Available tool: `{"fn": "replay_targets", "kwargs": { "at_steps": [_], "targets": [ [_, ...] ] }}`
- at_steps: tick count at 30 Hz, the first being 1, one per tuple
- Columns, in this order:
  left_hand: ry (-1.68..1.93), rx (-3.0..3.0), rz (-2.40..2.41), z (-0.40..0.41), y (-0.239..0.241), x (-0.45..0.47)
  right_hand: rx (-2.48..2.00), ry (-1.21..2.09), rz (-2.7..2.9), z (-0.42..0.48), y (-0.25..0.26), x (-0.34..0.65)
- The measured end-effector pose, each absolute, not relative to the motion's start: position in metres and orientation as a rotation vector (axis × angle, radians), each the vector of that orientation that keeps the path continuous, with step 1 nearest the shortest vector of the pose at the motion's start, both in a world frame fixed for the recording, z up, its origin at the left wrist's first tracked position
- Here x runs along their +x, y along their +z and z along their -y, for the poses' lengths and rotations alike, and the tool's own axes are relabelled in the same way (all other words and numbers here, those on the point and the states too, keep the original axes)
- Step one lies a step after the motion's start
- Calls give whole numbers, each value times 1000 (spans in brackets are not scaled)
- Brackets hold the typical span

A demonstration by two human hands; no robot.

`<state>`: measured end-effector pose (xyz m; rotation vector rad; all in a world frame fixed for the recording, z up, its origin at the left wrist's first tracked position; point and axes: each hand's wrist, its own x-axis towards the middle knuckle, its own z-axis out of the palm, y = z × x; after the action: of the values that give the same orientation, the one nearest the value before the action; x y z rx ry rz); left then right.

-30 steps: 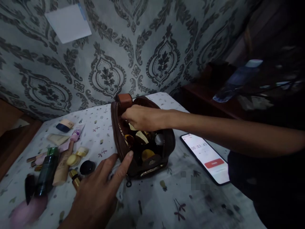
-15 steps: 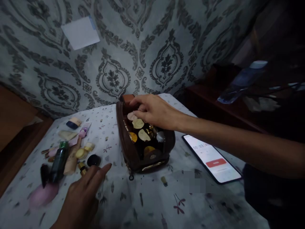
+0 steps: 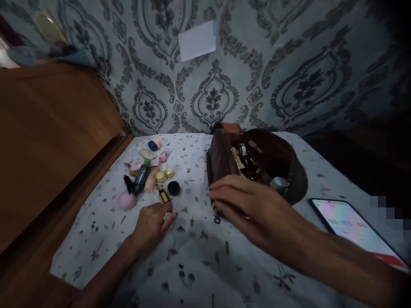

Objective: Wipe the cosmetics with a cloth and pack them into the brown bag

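Note:
A brown leather pouch (image 3: 221,160) lies unzipped on the patterned cloth, with several items inside, among them a silver-grey round cap (image 3: 278,184). My right hand (image 3: 253,205) is in front of its near side, fingers stretched and gripping nothing visible. To the left, my left hand (image 3: 152,222) rests on the cloth, thumb apart from its bent fingers. Just beyond it lies a small gold-and-dark tube (image 3: 163,194), its near end against or behind the fingers. Nearby are a black round jar (image 3: 174,188), yellow small jars (image 3: 161,176), a dark green bottle (image 3: 141,177) and a pink sponge (image 3: 127,199).
A phone (image 3: 351,224) showing a timer lies at the right. Behind the cloth (image 3: 195,265) rises a patterned wall with a white paper (image 3: 197,40) on it. A wooden cabinet (image 3: 54,141) stands at the left. Beige and pink tubes (image 3: 150,179) lie among the cosmetics.
My right hand has come out of the pouch toward its near side, no item visible in it. The view has swung left, so the pouch and cosmetics appear farther right. My left hand stays by the tube.

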<state>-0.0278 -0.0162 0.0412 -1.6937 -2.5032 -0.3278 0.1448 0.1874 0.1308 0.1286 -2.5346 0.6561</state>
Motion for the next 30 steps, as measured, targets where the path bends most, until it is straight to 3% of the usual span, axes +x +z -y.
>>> {"fn": "replay_targets", "kwargs": {
  "at_steps": [4, 14, 18, 24, 30],
  "targets": [
    [-337, -1521, 2514, 23, 39, -43, 201, 831, 2639, -153, 105, 130],
    [-608, -1137, 2456, 75, 41, -96, -105, 1365, 2627, -102, 57, 43],
    [-641, -1099, 2473, 88, 40, -112, -240, 1175, 2631, -102, 55, -12],
    [-272, -1171, 2498, 91, 32, -125, -361, 890, 2713, -109, 52, -72],
    [-346, -1141, 2473, 97, 20, -134, -281, 672, 2772, -87, 30, -79]
  ]
}}
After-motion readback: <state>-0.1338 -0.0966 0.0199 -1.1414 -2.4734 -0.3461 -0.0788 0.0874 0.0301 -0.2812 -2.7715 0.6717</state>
